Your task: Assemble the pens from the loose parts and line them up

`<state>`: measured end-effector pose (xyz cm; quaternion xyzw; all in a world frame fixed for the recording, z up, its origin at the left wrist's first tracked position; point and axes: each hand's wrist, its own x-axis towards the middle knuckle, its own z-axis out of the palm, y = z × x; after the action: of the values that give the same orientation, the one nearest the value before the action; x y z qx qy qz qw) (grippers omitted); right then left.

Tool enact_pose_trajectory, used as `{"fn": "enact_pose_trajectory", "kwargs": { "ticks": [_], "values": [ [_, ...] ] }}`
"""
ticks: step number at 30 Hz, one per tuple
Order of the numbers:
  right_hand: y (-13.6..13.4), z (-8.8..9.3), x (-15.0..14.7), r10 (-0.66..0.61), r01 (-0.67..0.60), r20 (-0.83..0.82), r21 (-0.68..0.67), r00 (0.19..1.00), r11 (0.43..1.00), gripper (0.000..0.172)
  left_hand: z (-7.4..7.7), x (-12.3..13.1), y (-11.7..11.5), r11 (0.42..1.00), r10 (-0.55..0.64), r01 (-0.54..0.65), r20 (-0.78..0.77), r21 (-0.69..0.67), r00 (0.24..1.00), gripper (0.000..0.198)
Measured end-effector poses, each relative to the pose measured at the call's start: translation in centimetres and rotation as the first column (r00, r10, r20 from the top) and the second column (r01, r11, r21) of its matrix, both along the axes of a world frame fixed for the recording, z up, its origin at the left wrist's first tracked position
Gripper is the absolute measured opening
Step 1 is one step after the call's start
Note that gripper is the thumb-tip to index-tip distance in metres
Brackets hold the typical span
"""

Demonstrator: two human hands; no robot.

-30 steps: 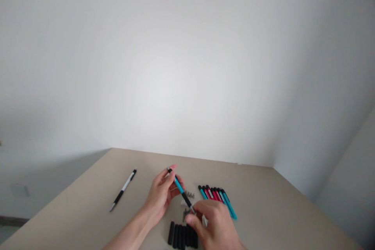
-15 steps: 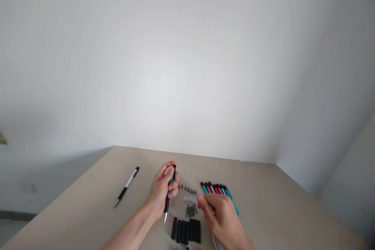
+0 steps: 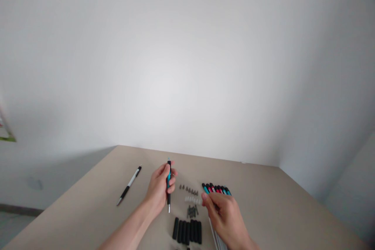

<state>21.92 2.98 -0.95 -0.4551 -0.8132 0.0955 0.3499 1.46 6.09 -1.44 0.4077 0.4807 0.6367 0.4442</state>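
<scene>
In the head view, a row of black sleeves [image 3: 188,232] is laid on the counter [image 3: 252,187], and all places are given from it. Beyond the row and slightly to its left, a blue pen [image 3: 168,181] is held in the left hand [image 3: 159,186]; the grip is closed around its blue barrel, with the thumb laid along it. The pen is pointed with its silver tip toward the near side, and its black front section is left uncovered below the fingers. To the right of the row and a little beyond it, the right hand [image 3: 225,213] is held with fingers curled and thumb near the index finger; whether anything is pinched in that grip cannot be told. Just beyond the row, small dark springs [image 3: 192,211] are clustered, then clear pieces [image 3: 191,199] are lined up, and farther off metal cones [image 3: 189,190] are set in a line. Farther off to the right, coloured barrels [image 3: 216,188] with black ends are partly hidden by the right hand. Thin pale rods [image 3: 216,238] are seen just right of the row, partly covered. Well to the left, a white pen [image 3: 130,183] with black ends is laid slantwise.
</scene>
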Motion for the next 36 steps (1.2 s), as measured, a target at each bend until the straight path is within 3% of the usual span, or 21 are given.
{"fn": "enact_pose_trajectory", "kwargs": {
  "ticks": [4, 8, 13, 18, 24, 36],
  "values": [
    [0.3, -0.3, 0.5, -0.015, 0.015, -0.009, 0.026, 1.0, 1.0, 0.054, 0.7, -2.8, 0.2, 0.99, 0.113, -0.136, -0.368, -0.036, 0.923, 0.019],
    [0.5, -0.6, 0.8, -0.012, 0.013, -0.008, 0.054, 1.0, 0.998, 0.053, 2.0, -6.3, -0.6, 0.928, 0.27, -0.371, -0.703, 0.008, 0.659, 0.022],
    [0.7, -0.6, 0.9, -0.006, 0.005, 0.009, 0.087, 1.0, 0.996, 0.051, 1.6, -7.7, -0.9, 0.88, 0.148, -0.475, -0.939, -0.019, 0.311, 0.024],
    [0.9, -0.5, 1.0, -0.022, 0.022, -0.003, 0.143, 1.0, 0.989, 0.049, 0.9, -7.9, -1.1, 0.862, -0.007, -0.504, -0.995, -0.059, 0.104, 0.024],
    [0.9, -0.1, 1.2, -0.071, 0.073, -0.016, 0.174, 0.997, 0.982, 0.049, 1.2, -8.1, -1.6, 0.845, -0.108, -0.527, -0.994, -0.097, 0.01, 0.019],
    [1.5, -0.6, 1.7, -0.123, 0.128, -0.043, 0.155, 0.991, 0.979, 0.05, 1.6, -7.9, -1.7, 0.836, -0.182, -0.525, -0.983, -0.161, 0.012, 0.026]
  ]
}}
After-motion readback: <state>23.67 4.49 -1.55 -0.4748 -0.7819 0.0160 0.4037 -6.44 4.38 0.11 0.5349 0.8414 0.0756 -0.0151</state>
